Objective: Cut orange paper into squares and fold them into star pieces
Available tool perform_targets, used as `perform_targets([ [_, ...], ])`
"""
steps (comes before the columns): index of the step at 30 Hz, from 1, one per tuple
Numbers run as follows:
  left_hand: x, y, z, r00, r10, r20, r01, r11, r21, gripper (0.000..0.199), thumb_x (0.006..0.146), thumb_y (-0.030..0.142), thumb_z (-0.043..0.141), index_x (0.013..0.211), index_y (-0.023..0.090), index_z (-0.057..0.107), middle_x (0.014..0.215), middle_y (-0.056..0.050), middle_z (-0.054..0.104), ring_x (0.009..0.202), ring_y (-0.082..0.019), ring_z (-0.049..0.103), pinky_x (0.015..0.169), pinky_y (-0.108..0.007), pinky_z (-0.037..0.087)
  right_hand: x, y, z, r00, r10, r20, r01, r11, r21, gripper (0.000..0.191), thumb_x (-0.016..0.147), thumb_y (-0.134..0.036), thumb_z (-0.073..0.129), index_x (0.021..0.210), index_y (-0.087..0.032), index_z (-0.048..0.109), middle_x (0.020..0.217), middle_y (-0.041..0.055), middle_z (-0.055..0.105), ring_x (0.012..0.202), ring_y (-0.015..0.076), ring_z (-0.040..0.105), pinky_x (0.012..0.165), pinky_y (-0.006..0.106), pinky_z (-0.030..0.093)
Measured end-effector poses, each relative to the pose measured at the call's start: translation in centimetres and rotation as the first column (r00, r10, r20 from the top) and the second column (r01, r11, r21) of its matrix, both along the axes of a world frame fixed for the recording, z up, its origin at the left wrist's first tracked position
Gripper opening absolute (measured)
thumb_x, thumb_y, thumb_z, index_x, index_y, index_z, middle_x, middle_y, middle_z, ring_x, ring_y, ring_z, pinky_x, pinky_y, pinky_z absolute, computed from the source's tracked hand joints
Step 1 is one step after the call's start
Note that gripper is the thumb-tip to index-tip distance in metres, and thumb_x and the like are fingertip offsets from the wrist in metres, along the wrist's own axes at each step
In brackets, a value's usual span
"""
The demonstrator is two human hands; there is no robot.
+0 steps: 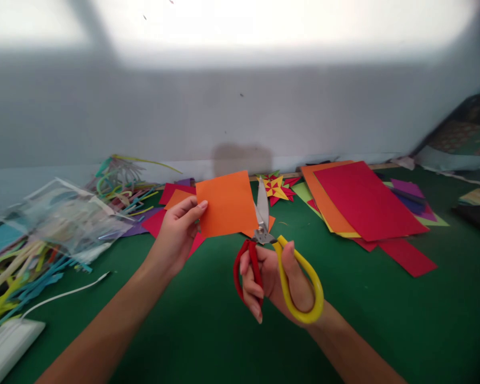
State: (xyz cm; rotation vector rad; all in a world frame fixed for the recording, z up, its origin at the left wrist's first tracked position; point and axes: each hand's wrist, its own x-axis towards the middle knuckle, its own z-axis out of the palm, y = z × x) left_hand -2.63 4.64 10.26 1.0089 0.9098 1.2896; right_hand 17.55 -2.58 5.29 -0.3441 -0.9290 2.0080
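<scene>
My left hand [180,229] pinches the left edge of an orange paper square [226,205], held up above the table. Scissors [263,213] with one red and one yellow handle are in my right hand [270,277]. The thumb passes through the yellow loop and the fingers through the red one. Their blades point upward, slightly apart, along the right edge of the orange paper; whether they touch it I cannot tell. Behind the blades lies a layered paper star [278,189] in yellow, red and green.
Stacked red paper sheets [368,202] lie on orange, yellow and green ones at the right. Thin paper strips [28,277] and a clear plastic bag [72,213] crowd the left. A white cable [64,293] runs to a white block [14,341]. A wall [176,106] rises behind the green table [192,330].
</scene>
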Motion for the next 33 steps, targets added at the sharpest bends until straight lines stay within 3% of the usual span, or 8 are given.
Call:
perform_targets([
  [9,-0.08,0.09,-0.2,0.997,0.053,-0.064,-0.051,0.998,0.037,0.016,0.084,0.027,0.077,0.077,0.017,0.066,0.078,0.001,0.056,0.067,-0.009,0.05,0.057,-0.017,0.042,-0.03,-0.02,-0.03,1.0,-0.008,0.002,0.008,1.0,-0.014,0.081,0.088,-0.089,0.025,0.096,-0.016,0.059,0.063,-0.0028,0.049,0.047,0.0136,0.055,0.041,0.024,0.047],
  [33,0.09,0.16,-0.29,0.991,0.093,-0.101,-0.086,0.994,0.065,0.017,0.084,0.026,0.078,0.076,0.016,0.067,0.075,0.001,0.056,0.065,-0.009,0.049,0.057,-0.018,0.041,-0.1,-0.04,0.23,1.0,-0.03,-0.01,0.029,0.999,-0.046,0.076,0.089,-0.086,0.03,0.091,-0.016,0.058,0.058,-0.0039,0.048,0.042,0.0128,0.055,0.038,0.022,0.047],
])
